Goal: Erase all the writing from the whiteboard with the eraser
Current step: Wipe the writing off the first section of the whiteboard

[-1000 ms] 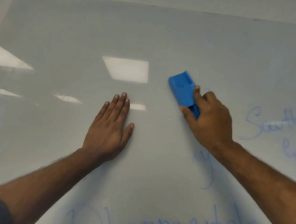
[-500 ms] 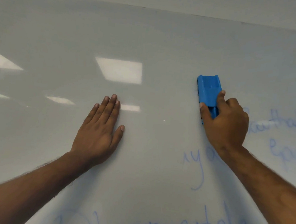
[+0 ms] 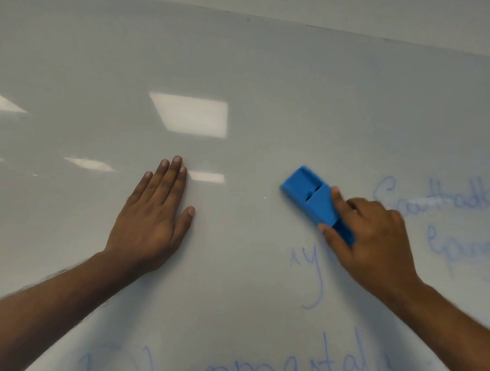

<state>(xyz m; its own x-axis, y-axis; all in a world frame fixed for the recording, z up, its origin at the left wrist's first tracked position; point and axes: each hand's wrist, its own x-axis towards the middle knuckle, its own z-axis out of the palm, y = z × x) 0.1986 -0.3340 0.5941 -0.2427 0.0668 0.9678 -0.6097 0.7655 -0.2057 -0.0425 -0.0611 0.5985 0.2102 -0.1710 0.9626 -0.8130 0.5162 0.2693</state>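
Note:
A large whiteboard (image 3: pixel 245 70) fills the view. My right hand (image 3: pixel 375 239) grips a blue eraser (image 3: pixel 309 193) and presses it on the board, its long axis tilted up to the left. My left hand (image 3: pixel 153 217) lies flat on the board, fingers together, holding nothing. Faint blue handwriting (image 3: pixel 437 203) sits right of the eraser, a "y" stroke (image 3: pixel 315 275) lies below it, and a long written word (image 3: pixel 255 369) runs along the bottom.
The board's top edge (image 3: pixel 305 21) meets a pale wall above. Ceiling light reflections (image 3: pixel 190 114) glare on the upper left part of the board, which carries no writing.
The eraser moved right and upright half a second ago, then came down and tilted back to the left. The "Sa" of the right-hand word looks smeared. My left hand stayed flat.

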